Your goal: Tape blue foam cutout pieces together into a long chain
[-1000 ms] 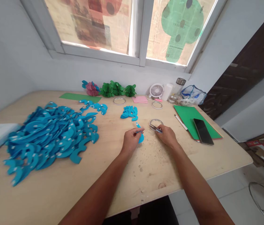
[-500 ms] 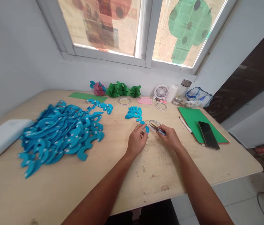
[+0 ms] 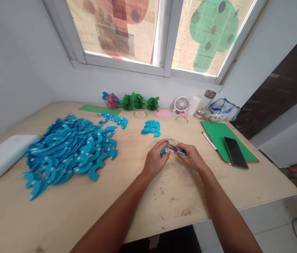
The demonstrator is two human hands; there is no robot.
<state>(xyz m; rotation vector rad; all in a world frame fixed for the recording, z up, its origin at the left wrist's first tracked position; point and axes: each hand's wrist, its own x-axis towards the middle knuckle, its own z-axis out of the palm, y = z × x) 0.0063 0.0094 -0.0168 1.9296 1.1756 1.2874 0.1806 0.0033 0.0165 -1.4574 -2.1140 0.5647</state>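
Note:
My left hand is closed, its fingers pinching a small curved blue paper piece that they partly hide. Close on its right, my right hand grips a slim pointed tool with a dark metal tip and bluish handle; its exact kind is not clear. The tool's tip reaches to the left fingertips, by the blue piece. Just behind both hands lies a white roll of tape, partly covered. Farther back is a small cluster of blue paper cutouts.
A large heap of blue cutouts with white squares spreads on the left, beside a white device. At right lie a green sheet, a phone and a pen. Along the back stand green paper ornaments, a fan and a bottle.
Both hands have come closer together. The tool's tip has moved left to my left fingertips, and the blue piece has been drawn slightly nearer, away from the small cluster.

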